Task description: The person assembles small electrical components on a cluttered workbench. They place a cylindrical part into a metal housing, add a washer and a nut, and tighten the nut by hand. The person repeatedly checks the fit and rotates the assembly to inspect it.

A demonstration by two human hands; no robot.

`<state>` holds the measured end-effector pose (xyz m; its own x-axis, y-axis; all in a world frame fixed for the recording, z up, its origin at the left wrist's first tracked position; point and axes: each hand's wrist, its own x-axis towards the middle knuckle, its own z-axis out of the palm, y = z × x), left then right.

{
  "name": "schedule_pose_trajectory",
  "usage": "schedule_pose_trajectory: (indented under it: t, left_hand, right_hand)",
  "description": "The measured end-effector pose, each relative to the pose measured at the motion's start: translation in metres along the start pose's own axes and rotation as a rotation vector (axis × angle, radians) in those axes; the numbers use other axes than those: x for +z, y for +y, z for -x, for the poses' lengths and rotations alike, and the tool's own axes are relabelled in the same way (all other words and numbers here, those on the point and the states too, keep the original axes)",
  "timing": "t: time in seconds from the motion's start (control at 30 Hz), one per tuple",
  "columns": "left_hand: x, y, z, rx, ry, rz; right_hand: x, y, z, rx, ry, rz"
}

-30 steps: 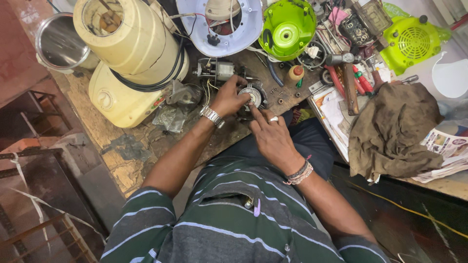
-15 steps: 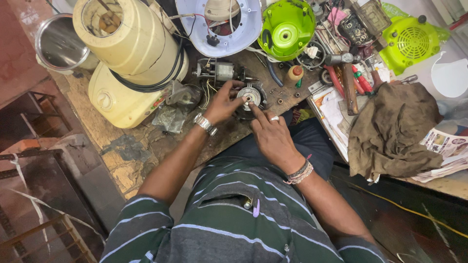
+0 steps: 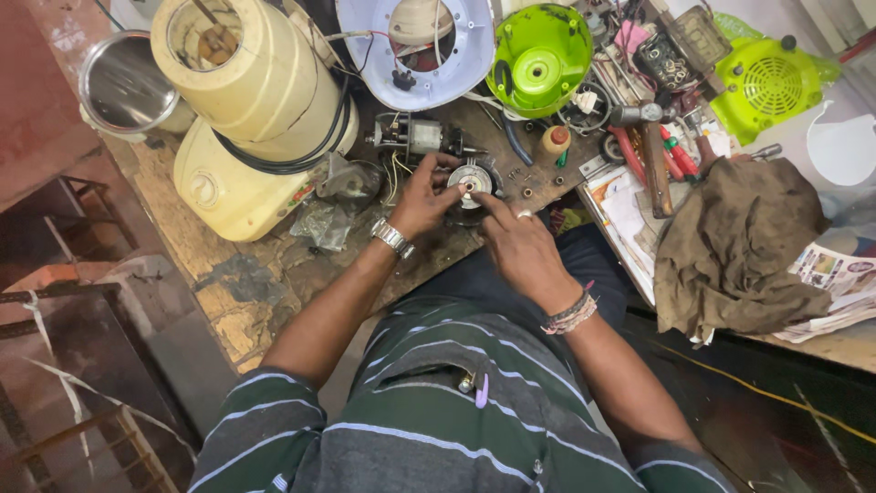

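Cluttered wooden workbench (image 3: pixel 274 265): your left hand (image 3: pixel 422 196) grips the small round silver motor part (image 3: pixel 468 181), right hand (image 3: pixel 522 248) fingertips pinching its hub—slipping could scatter nearby screws.

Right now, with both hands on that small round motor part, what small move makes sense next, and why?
Probably a slight turn of the round motor part by the right hand, whose fingertip rests on its centre hub. The left hand cups its side and steadies it on the workbench, so it looks braced for seating or aligning.

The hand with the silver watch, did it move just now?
Yes, slightly. The left hand slid right along the round metal motor part, away from the cream plastic mixer base.
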<state>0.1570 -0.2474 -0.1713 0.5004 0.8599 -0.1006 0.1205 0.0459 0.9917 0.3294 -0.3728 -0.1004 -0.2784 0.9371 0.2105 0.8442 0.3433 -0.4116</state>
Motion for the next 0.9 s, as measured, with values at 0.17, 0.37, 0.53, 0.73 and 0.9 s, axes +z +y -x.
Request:
schedule_pose_trajectory:
  t: [0.17, 0.37, 0.53, 0.73, 0.9]
  left_hand:
    - [0.005, -0.001, -0.002, 0.008, 0.031, 0.025]
    - [0.011, 0.006, -0.016, -0.23, 0.078, 0.247]
    - [0.014, 0.007, -0.019, -0.226, 0.131, 0.164]
    - [0.021, -0.002, -0.023, -0.247, 0.189, 0.185]
    - [0.011, -0.005, -0.022, -0.265, 0.093, 0.197]
  right_hand:
    - [-0.003, 0.002, 0.0, -0.042, 0.003, 0.124]
    - [0.0, -0.004, 0.004, -0.041, -0.063, 0.23]
    - [0.005, -0.008, 0.009, -0.038, -0.087, 0.269]
    - [0.008, -0.011, 0.012, -0.03, -0.054, 0.215]
    - [0.009, -0.01, 0.013, 0.008, -0.109, 0.242]
